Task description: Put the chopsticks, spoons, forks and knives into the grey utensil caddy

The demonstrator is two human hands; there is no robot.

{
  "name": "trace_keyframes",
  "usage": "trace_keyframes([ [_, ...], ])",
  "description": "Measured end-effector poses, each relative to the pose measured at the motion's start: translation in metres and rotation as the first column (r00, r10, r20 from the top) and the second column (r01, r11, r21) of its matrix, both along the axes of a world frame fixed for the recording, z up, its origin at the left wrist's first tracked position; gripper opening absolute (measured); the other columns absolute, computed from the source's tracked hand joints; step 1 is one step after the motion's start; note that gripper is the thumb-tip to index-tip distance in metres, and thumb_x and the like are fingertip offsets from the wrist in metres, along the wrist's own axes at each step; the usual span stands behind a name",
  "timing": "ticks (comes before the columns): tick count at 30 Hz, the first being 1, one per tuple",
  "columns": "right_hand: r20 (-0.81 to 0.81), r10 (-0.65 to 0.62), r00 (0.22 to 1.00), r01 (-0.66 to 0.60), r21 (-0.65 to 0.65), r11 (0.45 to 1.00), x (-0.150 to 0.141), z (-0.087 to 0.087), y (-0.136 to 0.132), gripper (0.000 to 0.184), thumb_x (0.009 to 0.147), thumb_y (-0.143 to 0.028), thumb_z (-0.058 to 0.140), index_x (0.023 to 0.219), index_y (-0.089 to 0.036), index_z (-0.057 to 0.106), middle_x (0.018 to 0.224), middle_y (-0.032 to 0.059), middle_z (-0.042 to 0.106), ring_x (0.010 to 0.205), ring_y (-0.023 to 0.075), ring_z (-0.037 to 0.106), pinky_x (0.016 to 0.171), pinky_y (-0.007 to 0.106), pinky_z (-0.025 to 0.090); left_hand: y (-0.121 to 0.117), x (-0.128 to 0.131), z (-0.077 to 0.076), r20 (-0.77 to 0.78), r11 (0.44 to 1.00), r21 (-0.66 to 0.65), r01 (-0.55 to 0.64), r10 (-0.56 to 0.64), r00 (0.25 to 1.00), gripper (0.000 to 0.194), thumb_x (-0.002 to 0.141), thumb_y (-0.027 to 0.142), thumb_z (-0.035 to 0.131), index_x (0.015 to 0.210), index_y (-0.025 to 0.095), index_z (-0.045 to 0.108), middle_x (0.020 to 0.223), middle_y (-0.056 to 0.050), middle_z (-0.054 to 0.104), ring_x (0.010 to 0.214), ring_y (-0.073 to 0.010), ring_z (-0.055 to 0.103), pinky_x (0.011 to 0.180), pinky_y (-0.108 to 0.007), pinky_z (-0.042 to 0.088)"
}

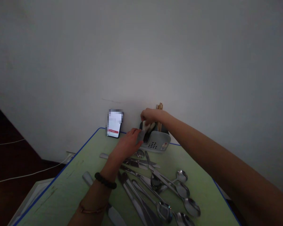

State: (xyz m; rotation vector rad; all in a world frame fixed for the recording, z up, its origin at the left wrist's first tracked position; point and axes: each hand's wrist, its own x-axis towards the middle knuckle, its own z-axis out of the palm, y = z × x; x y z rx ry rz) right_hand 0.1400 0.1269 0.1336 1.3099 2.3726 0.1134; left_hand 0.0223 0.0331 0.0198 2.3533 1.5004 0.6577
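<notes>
A grey cutlery holder (158,139) with drain holes stands at the back of the table, against the wall. My left hand (127,145) grips its left end, thumb toward the front and fingers along the side. Over its left compartment, my right hand (151,115) reaches down with curled fingers closed on a white utensil (145,126). The kind of that utensil is hard to make out in the dim light. Wooden chopsticks (159,116) stand upright in the holder, partly behind my right wrist. In front lie several metal spoons (191,207) and table knives (134,199), loosely crossed.
A phone (114,123) with a lit screen leans on the wall at the table's back left corner. The pale green table (68,191) has a blue edge. White cables (33,173) run along the floor to the left.
</notes>
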Motion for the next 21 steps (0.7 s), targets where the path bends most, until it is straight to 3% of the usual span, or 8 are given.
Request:
trace_keyframes([
  [10, -0.024, 0.112, 0.993, -0.110, 0.080, 0.991, 0.003, -0.019, 0.012, 0.030, 0.070, -0.020, 0.071, 0.100, -0.016, 0.071, 0.102, 0.0101, 0.070, 0.095, 0.0218, 0.063, 0.077, 0.025, 0.046, 0.002, 0.001, -0.003, -0.028, 0.999, -0.023, -0.027, 0.027, 0.999, 0.045, 0.088, 0.030, 0.046, 0.130, 0.015, 0.039, 0.132, -0.012, 0.047, 0.120, -0.0242, 0.048, 0.101, -0.034, 0.038],
  [21, 0.034, 0.128, 0.991, -0.132, 0.128, 0.983, -0.001, -0.018, 0.008, 0.028, 0.072, -0.018, 0.068, 0.100, -0.015, 0.070, 0.107, 0.0130, 0.067, 0.098, 0.0248, 0.063, 0.077, 0.028, 0.047, 0.001, 0.002, -0.001, -0.042, 0.999, -0.024, -0.029, 0.028, 0.999, 0.045, 0.088, 0.030, 0.047, 0.130, 0.015, 0.039, 0.131, -0.013, 0.048, 0.119, -0.0244, 0.049, 0.099, -0.035, 0.040],
])
